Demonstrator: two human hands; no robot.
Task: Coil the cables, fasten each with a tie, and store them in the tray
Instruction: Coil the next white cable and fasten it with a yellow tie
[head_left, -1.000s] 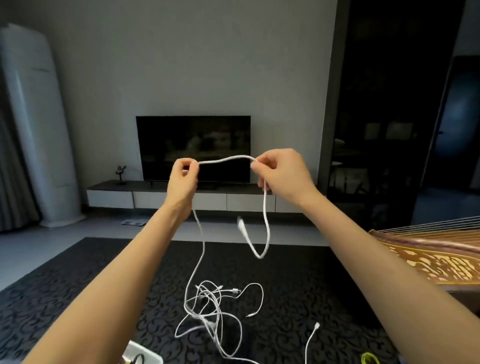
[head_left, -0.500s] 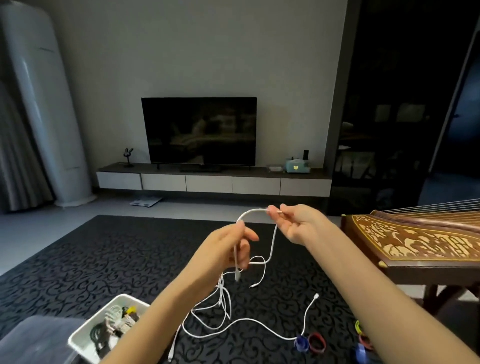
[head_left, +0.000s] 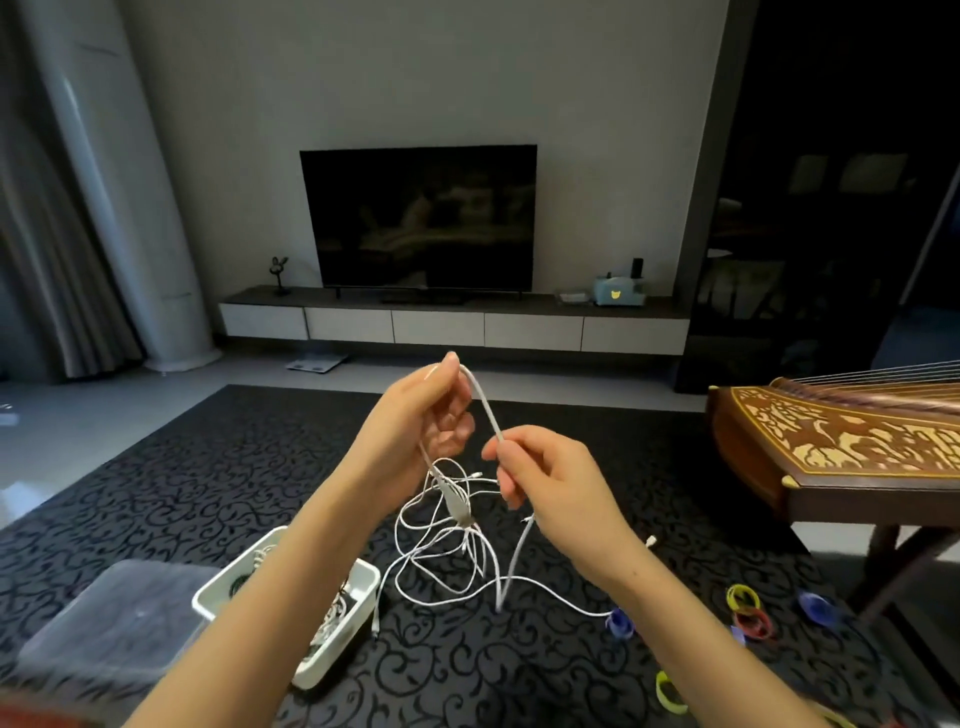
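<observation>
A white cable (head_left: 485, 405) arcs between my two hands above the dark patterned rug. My left hand (head_left: 415, 421) pinches it at the top, with a plug end hanging below the palm. My right hand (head_left: 540, 467) grips the same cable lower down, and the cable runs on down to the floor. Below the hands lies a loose tangle of white cables (head_left: 447, 556). A white tray (head_left: 363, 597) holding coiled cables sits at lower left, partly hidden by my left forearm. Coloured ties lie on the rug at right: blue (head_left: 621, 623), yellow (head_left: 743, 596), red (head_left: 753, 622).
A wooden stringed instrument on a stand (head_left: 841, 447) fills the right side. A grey cushion (head_left: 114, 623) lies beside the tray. Farther off are a TV (head_left: 418, 215) on a low cabinet (head_left: 452, 325) and a tall white unit (head_left: 130, 208) at left.
The camera has tipped downward. My hands have come lower and closer together, the left now above the right, forming a shorter loop of the white cable.
</observation>
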